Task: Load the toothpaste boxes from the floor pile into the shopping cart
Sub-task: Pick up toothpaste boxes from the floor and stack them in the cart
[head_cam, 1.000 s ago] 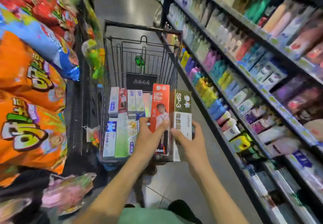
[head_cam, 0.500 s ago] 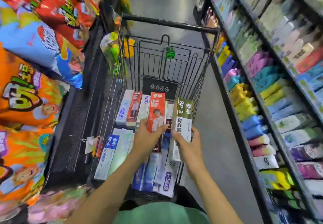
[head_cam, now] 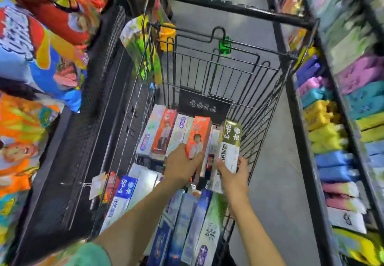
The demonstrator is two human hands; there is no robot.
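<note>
Now, with the left hand (head_cam: 182, 167) gripping the orange box (head_cam: 197, 137) and the right hand (head_cam: 233, 174) the gold-and-white box (head_cam: 229, 145), lay both flat in the shopping cart (head_cam: 259, 108)'s free corner.

Both bare forearms extended forward, left hand (head_cam: 182, 167) curled around something held, right hand (head_cam: 233, 174) likewise closed, thumbs uppermost
</note>
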